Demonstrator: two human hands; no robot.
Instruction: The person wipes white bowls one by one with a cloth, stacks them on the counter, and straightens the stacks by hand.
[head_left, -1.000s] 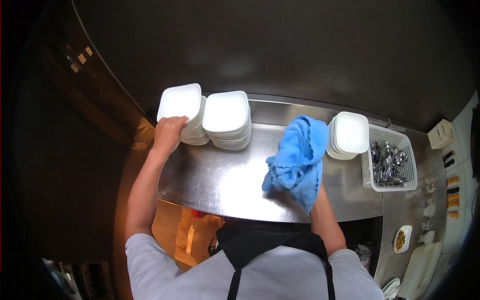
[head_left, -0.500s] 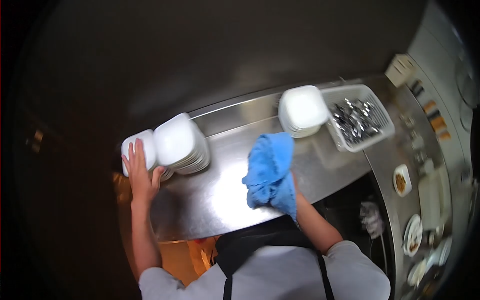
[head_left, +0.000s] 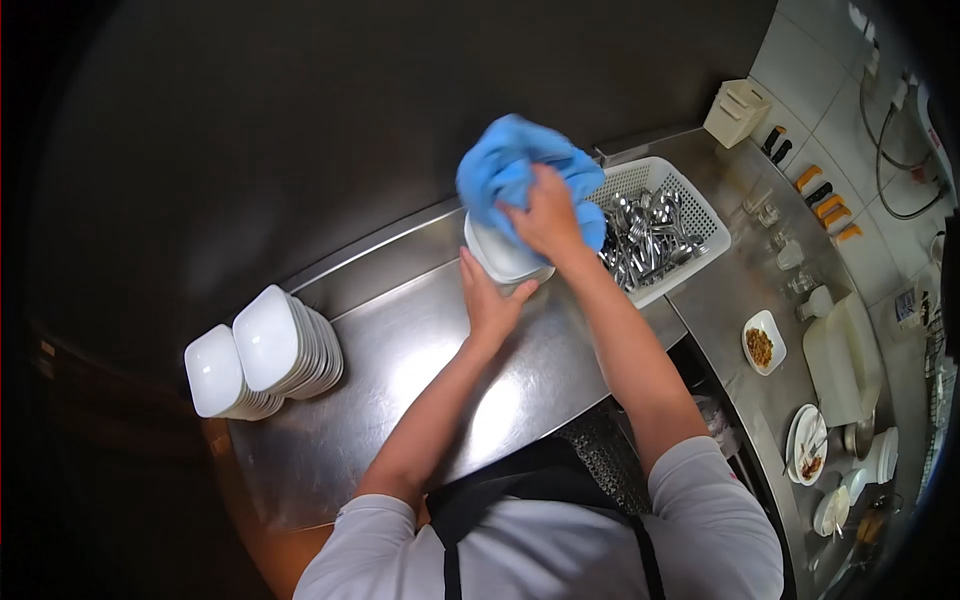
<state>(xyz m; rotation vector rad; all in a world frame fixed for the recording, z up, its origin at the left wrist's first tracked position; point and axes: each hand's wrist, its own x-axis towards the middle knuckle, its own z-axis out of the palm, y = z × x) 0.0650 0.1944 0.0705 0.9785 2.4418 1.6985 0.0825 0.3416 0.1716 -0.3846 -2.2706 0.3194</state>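
My right hand [head_left: 548, 215] is closed on a bunched blue cloth [head_left: 515, 160], which hangs over the white square bowls [head_left: 490, 248] at the back of the steel counter. My left hand [head_left: 488, 305] grips the near side of these bowls, fingers along the left edge and thumb at the front right. The cloth and my right hand cover much of the top bowl, so I cannot tell how many are under my hand. Farther left stand two stacks of white square bowls, a taller one [head_left: 268, 340] and a shorter one [head_left: 215, 370].
A white perforated basket [head_left: 715, 235] full of metal cutlery [head_left: 650, 235] stands right of my hands. On the right-hand counter are a bowl with brown food [head_left: 760, 343], used plates [head_left: 803, 445] and several glasses. Knives [head_left: 830, 208] hang on the tiled wall.
My left hand has left the far-left stack and moved right to the bowls beside the basket. My right hand has carried the blue cloth up and back over those bowls. The view has shifted.
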